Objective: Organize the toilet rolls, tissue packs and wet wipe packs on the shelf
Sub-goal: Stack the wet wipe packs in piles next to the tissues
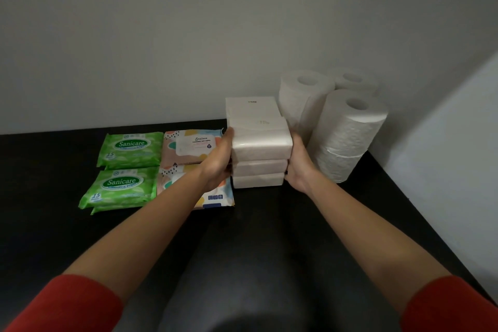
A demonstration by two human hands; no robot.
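The tissue-pack step is judged to be in hand: the front stack of tissue packs (260,143), three high, is being squared up at the centre of the frame, just before a second white stack (250,108) set against the back wall. The stack is clasped from both sides. The left hand (219,159) is laid against its left flank, with the thumb (229,133) raised along the edge of the top pack. The right hand (299,162) is pressed to the right flank, in the gap between the stack and the nearest toilet roll (347,129). The fingers of both hands are hidden behind the packs, so whether they are curled round the stack or held straight against it cannot be told.

The top pack is seen to sit slightly wider and askew over the two below. An even inward squeeze and a small push toward the wall would be called for next, without the toilet rolls at the right being knocked. The green wet wipe packs (126,167) and the patterned wet wipe packs (188,148) are already laid in rows on the dark shelf (54,170) at the left of centre, so the task is judged nearly done.
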